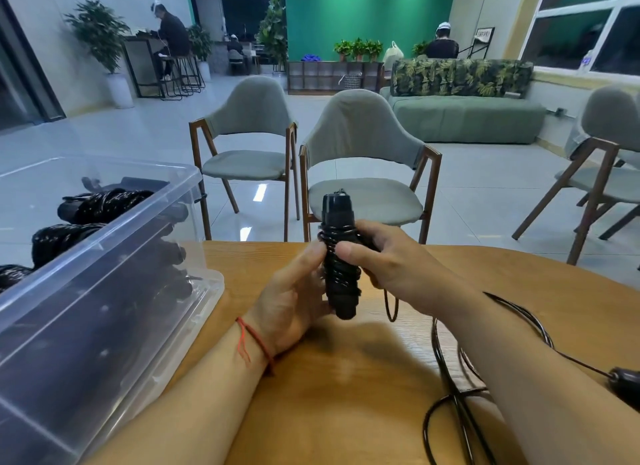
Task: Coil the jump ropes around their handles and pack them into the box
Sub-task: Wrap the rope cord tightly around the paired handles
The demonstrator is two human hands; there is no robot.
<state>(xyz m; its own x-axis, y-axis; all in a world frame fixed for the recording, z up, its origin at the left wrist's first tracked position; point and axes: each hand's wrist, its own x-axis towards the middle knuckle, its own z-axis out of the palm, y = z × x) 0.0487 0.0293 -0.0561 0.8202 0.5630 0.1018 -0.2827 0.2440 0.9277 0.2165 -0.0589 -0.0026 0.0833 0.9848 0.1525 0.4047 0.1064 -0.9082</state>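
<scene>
Black cord is wound in tight turns round the upright handle (337,256) of a jump rope, held above the near edge of a wooden table (346,378) between the person's two hands. The left hand (294,298) grips the handle from the left, its thumb lying along the coils and its fingers curled behind. A red string bracelet (254,340) circles that wrist. The right hand (377,256) grips the upper part of the handle from the right, with the thumb pressed on the wound cord and the fingers wrapped round the back. From under this hand the loose rope (459,395) drops to the tabletop, passes beneath the right forearm in slack loops and runs to the second handle (625,383), which lies on the table at the right edge of the view. A clear plastic box (86,326) stands on the left side of the table, just beside the left forearm, and holds several coiled black ropes (104,201). Beyond the table stand two grey chairs (363,152) with wooden legs, and a green sofa (467,118) sits further back by the window.
</scene>
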